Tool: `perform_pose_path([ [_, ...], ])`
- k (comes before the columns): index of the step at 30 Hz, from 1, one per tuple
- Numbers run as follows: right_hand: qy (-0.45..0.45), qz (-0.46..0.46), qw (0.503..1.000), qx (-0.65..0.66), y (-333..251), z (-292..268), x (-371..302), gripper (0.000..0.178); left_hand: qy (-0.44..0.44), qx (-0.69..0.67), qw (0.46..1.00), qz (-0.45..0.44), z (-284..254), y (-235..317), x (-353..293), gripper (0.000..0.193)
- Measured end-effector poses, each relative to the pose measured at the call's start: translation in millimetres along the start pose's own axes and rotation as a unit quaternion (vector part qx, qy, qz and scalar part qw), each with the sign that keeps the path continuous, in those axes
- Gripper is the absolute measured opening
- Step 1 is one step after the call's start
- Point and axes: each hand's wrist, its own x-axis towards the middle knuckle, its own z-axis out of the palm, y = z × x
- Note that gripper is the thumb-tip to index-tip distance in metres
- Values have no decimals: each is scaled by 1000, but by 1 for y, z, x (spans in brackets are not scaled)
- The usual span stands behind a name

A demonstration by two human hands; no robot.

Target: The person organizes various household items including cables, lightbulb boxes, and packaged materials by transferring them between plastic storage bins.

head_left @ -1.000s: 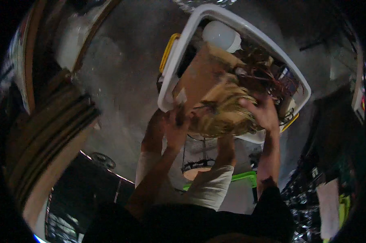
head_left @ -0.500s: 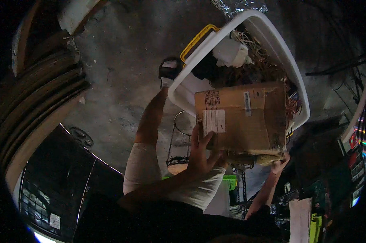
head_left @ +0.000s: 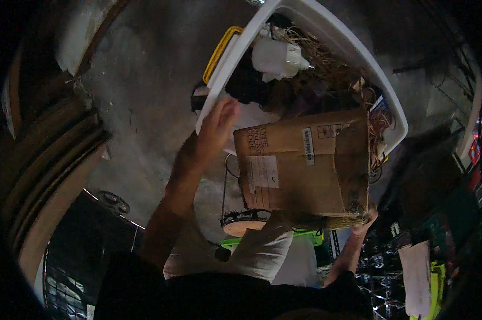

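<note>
A brown cardboard box (head_left: 299, 165) with printed marks and a white label leans across the near side of a large white plastic tub (head_left: 366, 48). My right hand (head_left: 364, 220) is closed on the box's near right corner. My left hand (head_left: 218, 124) lies at the tub's left rim with its fingers curled over the edge, clear of the box. Inside the tub are a white light bulb (head_left: 273, 57), a dark bundle and tangled brownish wires (head_left: 326, 80). The box hides the tub's near part.
A yellow handle (head_left: 222, 53) juts from the tub's left side. Curved brown stacked layers (head_left: 54, 160) stand at far left. A wire-framed stool with a round wooden top (head_left: 243, 226) and a green-rimmed container (head_left: 299, 256) are near my legs. Cluttered shelves line the right.
My left hand has left the box's face and moved up and left to the tub's rim. The tub and box appear shifted left in view. My right hand stays on the box.
</note>
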Motion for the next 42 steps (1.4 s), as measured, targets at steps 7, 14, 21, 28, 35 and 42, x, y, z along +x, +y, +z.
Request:
perform_pose_path([
  [7,-8,-77,995,63,-2,10,20,10,30,201,979,-20,35,-144,186,77],
  [14,99,70,992,23,74,-26,-63,17,186,470,863,-3,103,-124,184,69],
  [21,42,38,996,61,48,-12,-20,18,94,415,901,80,111,-125,142,34],
  [28,85,151,976,130,50,-8,-22,17,16,443,891,96,133,-106,91,30],
  [35,43,19,998,40,59,-18,-16,17,-25,433,892,129,124,-107,92,32],
  [42,12,40,997,70,48,-12,-15,23,79,364,923,98,64,-95,122,61],
])
